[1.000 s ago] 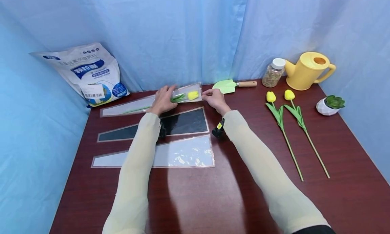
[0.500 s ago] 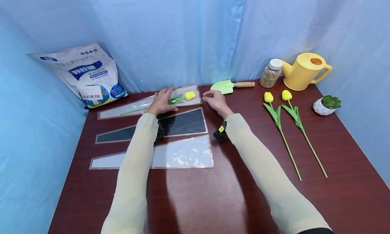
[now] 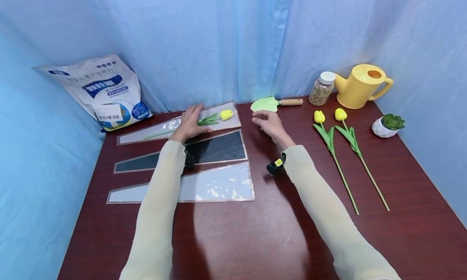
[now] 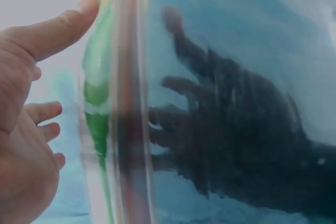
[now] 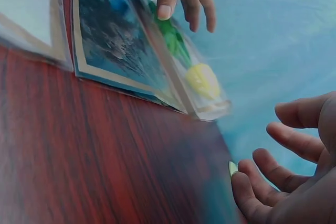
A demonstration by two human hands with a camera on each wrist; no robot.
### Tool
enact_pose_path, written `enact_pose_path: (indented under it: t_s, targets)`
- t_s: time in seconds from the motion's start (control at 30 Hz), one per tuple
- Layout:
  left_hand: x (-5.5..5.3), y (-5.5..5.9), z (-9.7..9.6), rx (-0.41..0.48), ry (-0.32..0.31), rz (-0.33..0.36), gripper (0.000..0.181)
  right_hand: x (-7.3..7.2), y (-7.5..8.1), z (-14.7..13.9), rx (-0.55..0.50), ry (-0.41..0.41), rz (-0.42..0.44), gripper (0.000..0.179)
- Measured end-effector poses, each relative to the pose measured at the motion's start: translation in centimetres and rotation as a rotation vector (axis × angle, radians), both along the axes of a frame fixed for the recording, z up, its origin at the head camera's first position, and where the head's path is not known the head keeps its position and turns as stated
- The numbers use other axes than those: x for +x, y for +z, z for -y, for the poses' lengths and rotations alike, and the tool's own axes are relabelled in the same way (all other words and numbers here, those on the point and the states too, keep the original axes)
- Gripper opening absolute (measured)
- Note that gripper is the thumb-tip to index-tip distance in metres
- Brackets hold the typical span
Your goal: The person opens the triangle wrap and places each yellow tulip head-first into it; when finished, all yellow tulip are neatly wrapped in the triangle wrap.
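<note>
A yellow tulip [image 3: 226,114] lies lengthwise in the rearmost tapered flower sleeve [image 3: 160,130], its stem showing pale through the film. My left hand [image 3: 190,124] rests over that sleeve with spread fingers, beside the tulip's leaves [image 4: 97,90]. Its thumb [image 5: 165,1] is right at the leaves in the right wrist view. My right hand [image 3: 271,125] is off the sleeve's wide end, with its fingers loosely bent and nothing between them. In front lie a black sleeve [image 3: 222,148] and a white sleeve [image 3: 222,184], both flat on the table.
Two more tulips [image 3: 338,162] [image 3: 359,150] lie at the right. Along the back are a fertilizer bag [image 3: 109,89], a green trowel [image 3: 268,104], a white-capped jar [image 3: 322,89] and a yellow watering can [image 3: 361,87]. A potted succulent [image 3: 387,126] stands near the right edge of the table [image 3: 233,239].
My right hand has let go of the sleeve's wide end and moved right, its fingers loosening. My left hand stays on the sleeve, which now lies flatter.
</note>
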State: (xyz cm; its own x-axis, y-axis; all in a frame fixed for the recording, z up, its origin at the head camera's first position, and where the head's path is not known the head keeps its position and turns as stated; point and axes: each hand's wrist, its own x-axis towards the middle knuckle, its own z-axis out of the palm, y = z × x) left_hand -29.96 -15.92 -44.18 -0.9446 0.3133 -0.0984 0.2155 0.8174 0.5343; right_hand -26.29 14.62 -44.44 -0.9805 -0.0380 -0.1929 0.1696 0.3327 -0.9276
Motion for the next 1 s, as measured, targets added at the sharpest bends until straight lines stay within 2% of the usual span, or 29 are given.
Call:
enact_pose_path:
  t_s: [0.23, 0.37, 0.47, 0.7, 0.87, 1.0]
  targets:
    - [2.2, 0.8, 0.2, 0.047, 0.077, -0.115, 0.088, 1.5, 0.8, -1.7, -0.015, 0.004, -0.046, 0.039]
    - [4.2, 1.3, -0.2, 0.096, 0.12, -0.158, 0.084, 2.7, 1.3, -2.6, -0.021, 0.014, -0.07, 0.039]
    - [5.9, 1.3, -0.8, 0.097, 0.123, -0.151, 0.082, 3.7, 1.7, -3.0, 0.012, 0.029, -0.083, 0.04]
    - [9.2, 0.7, -2.5, 0.029, 0.056, -0.077, 0.081, 6.0, 1.1, -2.9, 0.131, 0.095, -0.135, 0.044]
    - [10.5, 0.1, -4.0, -0.023, -0.043, -0.061, 0.078, 6.8, -0.4, -2.2, 0.219, 0.17, -0.144, 0.048]
    - [11.2, -0.4, -5.0, -0.08, -0.112, -0.011, 0.075, 6.8, -1.5, -1.5, 0.305, 0.227, -0.176, 0.051]
